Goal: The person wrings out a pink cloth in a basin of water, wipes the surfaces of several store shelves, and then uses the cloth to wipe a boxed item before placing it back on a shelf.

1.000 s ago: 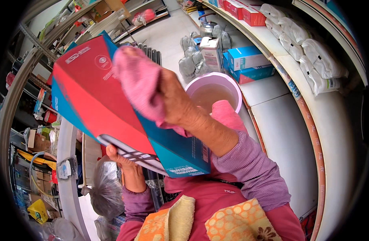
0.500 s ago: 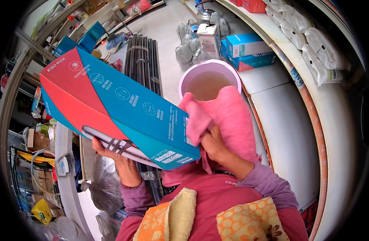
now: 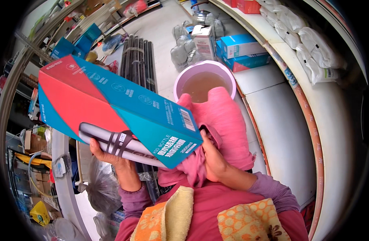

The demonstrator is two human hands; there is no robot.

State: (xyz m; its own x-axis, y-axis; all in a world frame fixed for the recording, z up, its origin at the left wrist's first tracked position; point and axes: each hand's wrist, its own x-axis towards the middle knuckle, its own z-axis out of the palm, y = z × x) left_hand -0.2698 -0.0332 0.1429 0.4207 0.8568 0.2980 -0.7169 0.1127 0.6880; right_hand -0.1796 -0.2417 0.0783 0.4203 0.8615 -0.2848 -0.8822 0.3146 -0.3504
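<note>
A long blue and red cardboard box [image 3: 142, 106], printed with a picture of a bottle, lies tilted across the space before me, its near end at the lower right. My left hand [image 3: 119, 162] grips its lower long edge, with the thumb on the printed side and the other fingers hidden. By the near end is my right hand [image 3: 214, 160], closed on a pink cloth [image 3: 191, 164] bunched against the box's corner. That hand's fingertips are partly hidden by cloth and box. My pink-clad knees [image 3: 224, 116] are beneath.
Beyond my knees stands a lilac basin [image 3: 177, 86] of murky water. Bundled dark poles [image 3: 138, 60] lie left of it. Blue boxes [image 3: 242, 45] and bagged grey items [image 3: 184, 52] sit behind. A shelf [image 3: 289, 120] lines the right; cluttered shelving [image 3: 67, 176] the left.
My right hand has come down from the box's end face with the cloth, to its lower corner. The box has turned slightly, showing more of its end. My left hand keeps its hold.
</note>
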